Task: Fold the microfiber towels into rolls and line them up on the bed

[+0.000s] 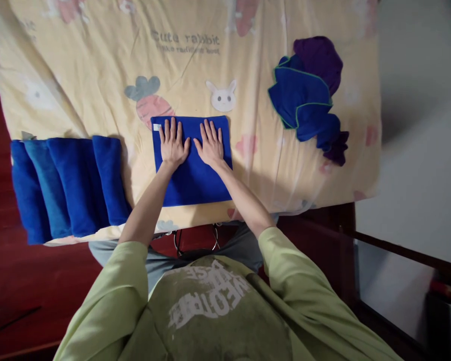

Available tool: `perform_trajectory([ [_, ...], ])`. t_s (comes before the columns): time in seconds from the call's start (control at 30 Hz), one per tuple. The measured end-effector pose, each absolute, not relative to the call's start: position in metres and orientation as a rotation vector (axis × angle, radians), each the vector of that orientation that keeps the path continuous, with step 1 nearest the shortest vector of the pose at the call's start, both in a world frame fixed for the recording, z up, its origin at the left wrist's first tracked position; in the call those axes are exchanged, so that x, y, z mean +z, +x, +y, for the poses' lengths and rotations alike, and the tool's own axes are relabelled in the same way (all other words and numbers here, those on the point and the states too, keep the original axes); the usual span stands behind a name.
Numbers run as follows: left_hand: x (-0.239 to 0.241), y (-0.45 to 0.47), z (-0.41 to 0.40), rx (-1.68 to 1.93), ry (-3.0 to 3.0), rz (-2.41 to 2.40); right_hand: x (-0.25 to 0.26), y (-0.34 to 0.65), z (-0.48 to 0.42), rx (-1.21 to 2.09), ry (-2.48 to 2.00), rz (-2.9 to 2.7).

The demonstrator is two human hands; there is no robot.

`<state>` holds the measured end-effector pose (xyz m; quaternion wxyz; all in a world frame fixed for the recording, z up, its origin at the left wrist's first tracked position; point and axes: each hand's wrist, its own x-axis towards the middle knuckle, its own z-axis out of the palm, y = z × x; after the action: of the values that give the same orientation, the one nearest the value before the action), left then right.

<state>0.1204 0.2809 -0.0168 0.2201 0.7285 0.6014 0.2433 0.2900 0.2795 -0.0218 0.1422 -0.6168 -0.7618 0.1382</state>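
Note:
A blue towel [195, 180] lies folded into a flat rectangle on the yellow printed cloth [97, 75] in front of me. My left hand [172, 144] rests flat on its upper half, fingers spread and open. My right hand [210, 144] lies flat beside it on the same towel, fingers also stretched out. Neither hand holds anything. A small white tag shows at the towel's top left corner.
Several folded blue towels [67, 185] sit in a row at the left edge of the cloth. A loose heap of blue and purple towels [308, 95] lies at the upper right. A dark wooden frame [361, 240] runs below right; red floor is at left.

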Motion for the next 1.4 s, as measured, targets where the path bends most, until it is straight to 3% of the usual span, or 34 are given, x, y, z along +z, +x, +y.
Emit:
perform_trajectory([
  [0.2,-0.017,0.119,0.283,0.696,1.903,1.691,-0.028,0.295,0.284,0.404,-1.876,-2.169],
  [0.4,0.014,0.118,0.256,0.683,1.892,1.747,-0.010,0.308,0.279,0.422,-1.766,-2.125],
  [0.67,0.020,0.123,0.132,0.588,2.114,1.612,0.009,0.294,0.149,0.468,-1.666,-2.224],
  [1.07,0.004,0.024,0.023,0.551,2.167,1.631,-0.004,0.400,0.044,0.498,-1.401,-2.143],
  [1.4,0.030,0.031,0.030,0.338,2.276,1.858,-0.008,0.398,0.046,0.396,-1.525,-2.076],
])
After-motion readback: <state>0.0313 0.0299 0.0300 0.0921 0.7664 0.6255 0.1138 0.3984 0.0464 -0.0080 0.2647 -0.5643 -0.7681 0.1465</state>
